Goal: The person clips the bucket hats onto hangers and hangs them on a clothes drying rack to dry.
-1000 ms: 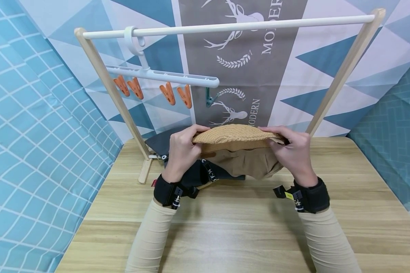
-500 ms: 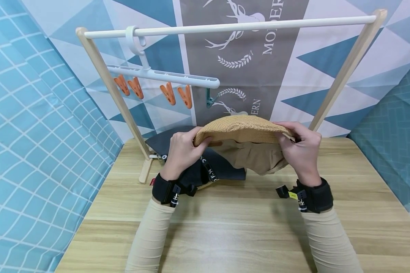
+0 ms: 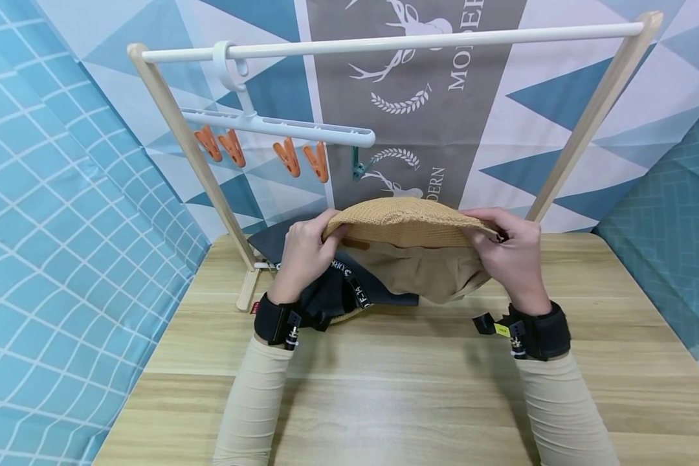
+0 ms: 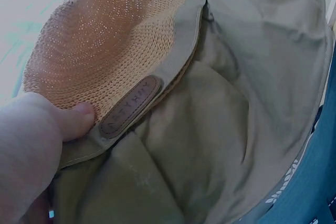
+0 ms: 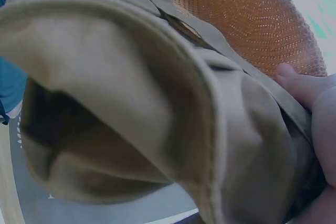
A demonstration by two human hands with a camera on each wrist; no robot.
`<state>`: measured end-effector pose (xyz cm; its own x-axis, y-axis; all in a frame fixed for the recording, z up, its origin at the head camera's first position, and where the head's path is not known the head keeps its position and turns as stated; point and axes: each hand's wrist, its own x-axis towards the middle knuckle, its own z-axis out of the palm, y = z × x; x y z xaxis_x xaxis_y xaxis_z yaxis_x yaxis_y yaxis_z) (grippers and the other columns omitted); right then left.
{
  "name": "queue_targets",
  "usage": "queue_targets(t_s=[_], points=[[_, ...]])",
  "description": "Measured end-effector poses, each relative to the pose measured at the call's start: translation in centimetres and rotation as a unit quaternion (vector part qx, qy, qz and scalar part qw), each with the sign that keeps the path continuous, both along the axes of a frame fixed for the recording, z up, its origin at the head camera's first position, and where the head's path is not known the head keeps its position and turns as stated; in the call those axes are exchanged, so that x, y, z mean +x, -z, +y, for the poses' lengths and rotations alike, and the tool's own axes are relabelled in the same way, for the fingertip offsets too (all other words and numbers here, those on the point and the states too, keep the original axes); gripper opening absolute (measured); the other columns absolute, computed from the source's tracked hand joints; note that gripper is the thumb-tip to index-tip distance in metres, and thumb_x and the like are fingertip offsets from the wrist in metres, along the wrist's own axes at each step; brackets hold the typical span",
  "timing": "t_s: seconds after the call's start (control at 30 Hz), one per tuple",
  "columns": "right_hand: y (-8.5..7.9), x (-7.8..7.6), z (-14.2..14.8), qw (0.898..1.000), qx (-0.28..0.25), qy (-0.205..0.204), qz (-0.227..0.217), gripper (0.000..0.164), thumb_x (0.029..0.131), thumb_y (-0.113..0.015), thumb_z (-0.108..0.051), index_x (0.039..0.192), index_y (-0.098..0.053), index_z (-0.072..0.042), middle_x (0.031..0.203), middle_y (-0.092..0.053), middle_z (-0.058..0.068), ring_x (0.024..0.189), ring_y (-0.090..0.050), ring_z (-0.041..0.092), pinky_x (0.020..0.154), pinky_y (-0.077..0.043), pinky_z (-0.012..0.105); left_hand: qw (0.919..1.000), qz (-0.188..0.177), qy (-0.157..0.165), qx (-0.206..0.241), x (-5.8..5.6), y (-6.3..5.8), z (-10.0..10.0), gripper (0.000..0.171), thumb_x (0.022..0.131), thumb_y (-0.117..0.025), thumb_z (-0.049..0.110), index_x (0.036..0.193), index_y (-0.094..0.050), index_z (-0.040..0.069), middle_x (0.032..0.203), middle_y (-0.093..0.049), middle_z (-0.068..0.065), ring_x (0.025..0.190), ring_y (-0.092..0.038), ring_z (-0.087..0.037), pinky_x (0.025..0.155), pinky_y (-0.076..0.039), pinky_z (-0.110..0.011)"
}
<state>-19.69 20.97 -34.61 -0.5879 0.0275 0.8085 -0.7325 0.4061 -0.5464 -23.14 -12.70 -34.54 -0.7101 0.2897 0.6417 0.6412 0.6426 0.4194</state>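
Both hands hold up a tan sun hat point(image 3: 402, 223) above the back of the table. My left hand point(image 3: 305, 252) pinches one end of its woven straw-like part, the thumb lying on the weave in the left wrist view. At the opposite end, my right hand point(image 3: 515, 249) grips the woven edge, thumb on the near side. Brown-khaki cloth point(image 3: 431, 268) hangs in folds below the weave. A brown leather patch point(image 4: 131, 106) sits on the band beside my left thumb. Behind and below the hat lies a dark cloth item point(image 3: 384, 291) with a lettered strap, partly covered.
A wooden rack with a white rod point(image 3: 431, 42) spans the back of the wooden table point(image 3: 361, 401). From it hangs a pale blue hanger point(image 3: 279, 129) with several orange clips point(image 3: 287, 156) and a green clip point(image 3: 358, 165). A patterned backdrop stands behind.
The hat has risen slightly and tilted, showing more of its woven part. My right hand has moved a little right and up; my left hand has shifted slightly left.
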Motion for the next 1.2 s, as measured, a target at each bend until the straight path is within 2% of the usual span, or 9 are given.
queue_targets(t_s=[0.13,0.23,0.33,0.4,0.53,0.67,0.9,1.03,1.2], points=[[0.1,-0.3,0.0,0.999,0.035,0.004,-0.013,0.025,0.090,-0.085,0.015,0.113,-0.085,0.005,0.111,-0.072,-0.038,0.093,-0.069,-0.019,0.083,-0.053,0.008,0.9999,0.010,-0.013,0.000,-0.1,0.0,-0.2,0.018,0.111,-0.072,0.022,0.123,-0.079,0.009,0.093,-0.082,-0.016,0.062,-0.064,-0.028,0.061,-0.039,-0.035],[0.2,-0.3,0.0,0.998,0.052,0.001,-0.034,0.030,0.091,-0.086,0.013,0.118,-0.084,0.002,0.109,-0.083,-0.014,0.087,-0.067,-0.019,0.076,-0.050,0.007,0.9993,0.022,-0.029,0.006,-0.2,0.0,-0.5,0.019,0.112,-0.071,0.021,0.125,-0.079,0.010,0.100,-0.084,-0.017,0.062,-0.063,-0.029,0.062,-0.039,-0.037],[0.1,-0.2,-0.2,0.997,0.055,-0.007,-0.061,0.032,0.092,-0.085,0.012,0.121,-0.084,-0.001,0.109,-0.085,0.015,0.093,-0.071,-0.020,0.080,-0.056,0.005,0.9983,0.034,-0.042,0.021,-0.3,0.1,-0.9,0.020,0.112,-0.071,0.017,0.127,-0.081,0.009,0.108,-0.086,-0.018,0.066,-0.068,-0.032,0.065,-0.043,-0.039],[0.1,-0.2,-0.3,0.996,0.056,-0.014,-0.072,0.031,0.093,-0.084,0.012,0.122,-0.084,0.000,0.110,-0.083,0.025,0.100,-0.072,-0.021,0.084,-0.058,0.006,0.9976,0.041,-0.045,0.034,-0.3,0.1,-1.2,0.021,0.111,-0.072,0.015,0.128,-0.082,0.009,0.113,-0.086,-0.019,0.072,-0.073,-0.034,0.067,-0.047,-0.041],[0.0,-0.2,-0.3,0.996,0.056,-0.016,-0.065,0.029,0.094,-0.083,0.013,0.120,-0.084,0.001,0.110,-0.083,0.027,0.105,-0.073,-0.020,0.086,-0.058,0.007,0.9967,0.049,-0.034,0.055,-0.4,0.1,-1.3,0.021,0.111,-0.071,0.011,0.128,-0.083,0.008,0.118,-0.086,-0.019,0.083,-0.079,-0.037,0.074,-0.053,-0.046],[0.1,-0.3,-0.2,0.998,0.052,-0.003,-0.028,0.028,0.094,-0.081,0.015,0.118,-0.086,-0.001,0.111,-0.085,0.025,0.110,-0.075,-0.015,0.092,-0.058,0.008,0.9959,0.063,-0.016,0.063,-0.4,0.2,-1.1,0.020,0.111,-0.070,0.006,0.126,-0.082,0.005,0.120,-0.085,-0.020,0.090,-0.081,-0.038,0.078,-0.056,-0.047],[0.0,-0.5,-0.2,1.000,0.026,-0.013,0.011,0.027,0.097,-0.070,0.020,0.111,-0.085,0.003,0.113,-0.084,0.030,0.115,-0.077,-0.009,0.100,-0.058,0.012,0.9949,0.091,0.011,0.043,-0.5,0.3,-0.7,0.016,0.110,-0.065,-0.002,0.118,-0.079,0.000,0.107,-0.083,-0.021,0.071,-0.069,-0.032,0.068,-0.044,-0.038],[0.0,-0.5,-0.1,0.999,0.031,-0.017,0.003,0.025,0.097,-0.070,0.022,0.108,-0.085,0.005,0.113,-0.084,0.030,0.115,-0.076,-0.012,0.095,-0.058,0.009,0.9963,0.073,0.032,0.034,-0.6,0.5,-0.6,0.014,0.110,-0.063,-0.005,0.112,-0.074,0.001,0.105,-0.082,-0.020,0.074,-0.069,-0.031,0.070,-0.044,-0.038],[0.1,-0.6,0.1,0.995,0.080,-0.009,-0.054,0.023,0.094,-0.076,0.020,0.104,-0.086,0.002,0.113,-0.086,0.022,0.109,-0.076,-0.010,0.083,-0.053,0.003,0.9990,0.019,0.040,-0.005,-0.9,0.8,-0.7,0.026,0.101,-0.054,-0.018,0.104,-0.067,0.004,0.114,-0.082,-0.018,0.100,-0.080,-0.036,0.082,-0.055,-0.045]])
